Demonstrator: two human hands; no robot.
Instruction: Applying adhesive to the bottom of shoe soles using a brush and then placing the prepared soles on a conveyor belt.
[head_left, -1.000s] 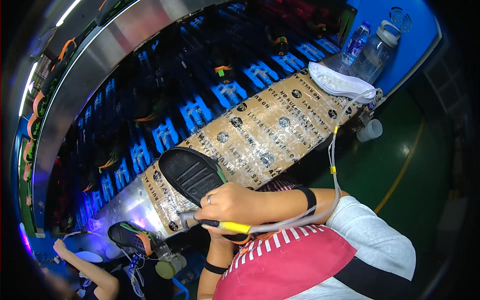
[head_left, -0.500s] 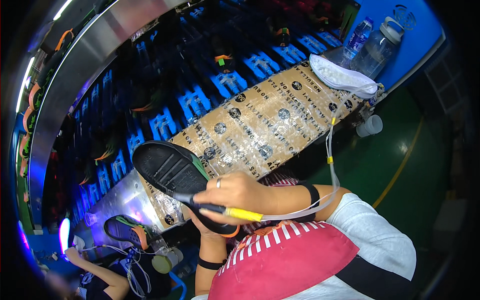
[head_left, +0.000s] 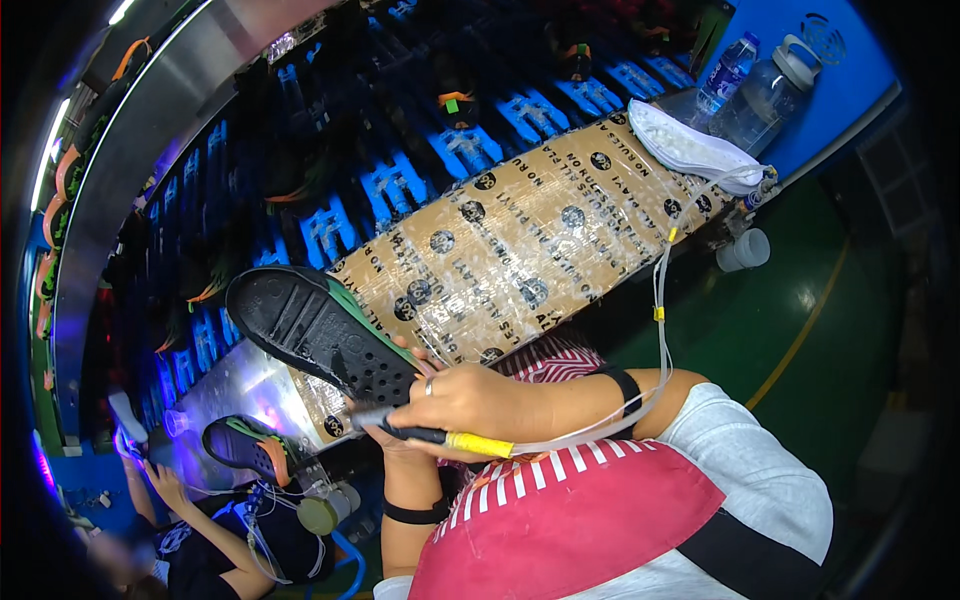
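Observation:
A black shoe sole with a green edge and several holes is tilted over the near left end of the bench. My left hand grips it from beneath, its fingertips showing at the sole's right edge; the palm is mostly hidden. In my right hand, fingers closed, is a brush with a black handle, a yellow band and a clear tube running from its end. The brush head, smeared by motion, is at the sole's near end; whether it touches cannot be told.
A cardboard-covered bench stretches to the far right, beside a rack of blue holders. A white sole, bottle and jug stand at its far end. Left, another person's hand works near another dark sole.
The sole has shifted left and slightly up. The brush has moved from the sole's middle to its near end. Fingers of my left hand now show at the right edge.

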